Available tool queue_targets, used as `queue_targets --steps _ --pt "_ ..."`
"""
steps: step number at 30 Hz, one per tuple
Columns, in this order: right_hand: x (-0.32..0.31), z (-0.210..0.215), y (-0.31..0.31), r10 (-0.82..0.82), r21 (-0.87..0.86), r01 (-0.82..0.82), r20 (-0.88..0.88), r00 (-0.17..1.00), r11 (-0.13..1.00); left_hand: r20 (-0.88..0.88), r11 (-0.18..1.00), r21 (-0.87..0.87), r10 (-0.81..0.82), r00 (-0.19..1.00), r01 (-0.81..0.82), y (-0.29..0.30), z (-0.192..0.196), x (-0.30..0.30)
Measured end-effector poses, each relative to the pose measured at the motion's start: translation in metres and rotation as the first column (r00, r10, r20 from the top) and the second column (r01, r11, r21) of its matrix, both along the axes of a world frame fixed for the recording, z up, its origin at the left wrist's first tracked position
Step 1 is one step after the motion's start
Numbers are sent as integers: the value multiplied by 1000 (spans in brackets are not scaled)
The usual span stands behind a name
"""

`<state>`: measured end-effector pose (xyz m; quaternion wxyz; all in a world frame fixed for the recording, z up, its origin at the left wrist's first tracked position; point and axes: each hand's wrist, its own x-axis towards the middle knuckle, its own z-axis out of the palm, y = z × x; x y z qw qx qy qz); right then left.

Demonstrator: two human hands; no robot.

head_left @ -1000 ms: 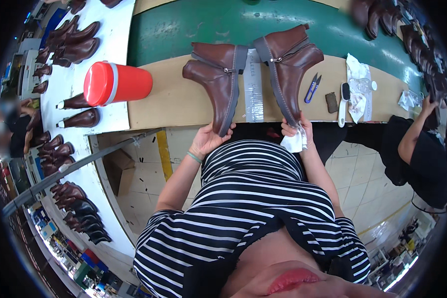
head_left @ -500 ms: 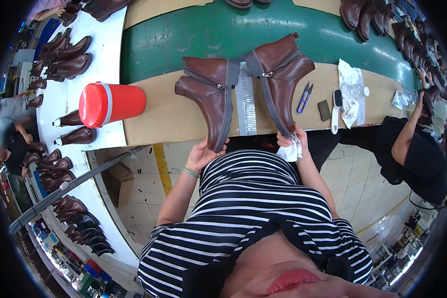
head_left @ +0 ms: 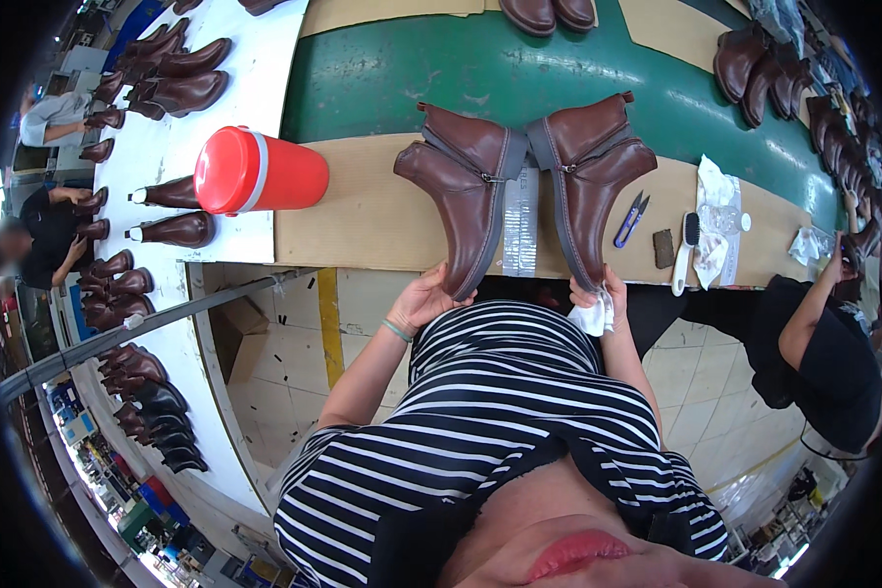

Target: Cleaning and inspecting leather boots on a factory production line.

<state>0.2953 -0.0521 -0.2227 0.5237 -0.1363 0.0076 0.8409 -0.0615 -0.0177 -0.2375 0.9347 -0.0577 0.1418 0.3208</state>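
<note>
Two brown ankle boots lie on their sides on a tan cardboard sheet (head_left: pixel 372 211) at the near edge of the bench, soles facing each other. My left hand (head_left: pixel 429 297) grips the toe of the left boot (head_left: pixel 461 181). At the toe of the right boot (head_left: pixel 593 176), my right hand (head_left: pixel 598 299) holds that boot together with a crumpled white cloth (head_left: pixel 592 318). A clear plastic strip (head_left: pixel 519 220) lies between the two boots.
A red tub (head_left: pixel 255 171) lies on its side at the left. Blue snips (head_left: pixel 627 219), a dark block (head_left: pixel 663 248), a brush (head_left: pixel 684 253) and white rags (head_left: pixel 717 216) sit to the right. More brown boots line the white table (head_left: pixel 157 93) and green belt (head_left: pixel 735 64). A person in black (head_left: pixel 813 353) works at right.
Both boots have shifted slightly toward the middle of the view as my head moved; my hands keep the same grip on the toes.
</note>
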Motion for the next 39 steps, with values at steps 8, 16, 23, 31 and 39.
queue_targets --steps 8,16,23,31,39 --pt "-1 3 -2 -19 -25 19 11 1000 1000 -12 999 51 6 1000 -6 5 6 -3" --pt "-12 29 -7 -196 -57 256 490 849 965 -561 906 406 353 749 -124 19 67 9" --pt "-41 72 -3 -241 227 309 970 8 923 -486 559 588 822 -297 585 19 92 16" --pt "-48 70 -8 -160 201 22 839 -520 979 -455 558 542 824 -339 628 6 73 24" --pt "-45 66 -9 -124 146 8 866 -484 989 -474 583 481 801 -365 655 18 77 18"
